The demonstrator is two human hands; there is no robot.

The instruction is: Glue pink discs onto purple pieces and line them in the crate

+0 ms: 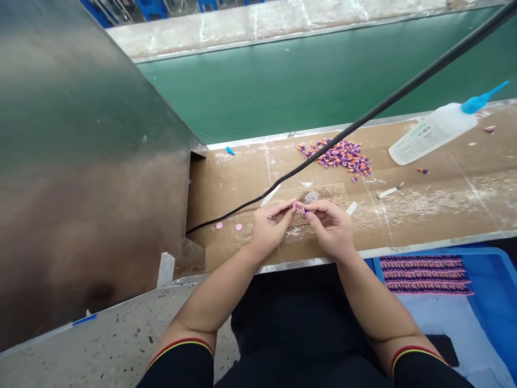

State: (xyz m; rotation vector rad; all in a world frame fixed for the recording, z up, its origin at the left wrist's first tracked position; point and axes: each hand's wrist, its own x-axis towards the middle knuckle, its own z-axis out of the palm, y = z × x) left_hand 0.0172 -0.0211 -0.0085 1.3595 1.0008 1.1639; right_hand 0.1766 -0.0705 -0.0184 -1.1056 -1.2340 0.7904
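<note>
two pink discs point(238, 227) lie near fingers point(290, 205) pinching a tiny purple piece point(302, 210), a black cable point(323, 145) behind.

The left hand point(271, 226) and right hand point(328, 229) pinch a tiny purple piece point(301, 210) together above a cardboard-covered bench point(242, 180), with a heap of purple-and-orange pieces point(337, 157) and a blue-tipped squeeze bottle point(432, 133) beyond.

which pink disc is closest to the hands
The one on the right of the two pink discs, on the cardboard, nearer the left hand; the other pink disc lies farther off, toward the steel panel.
</note>
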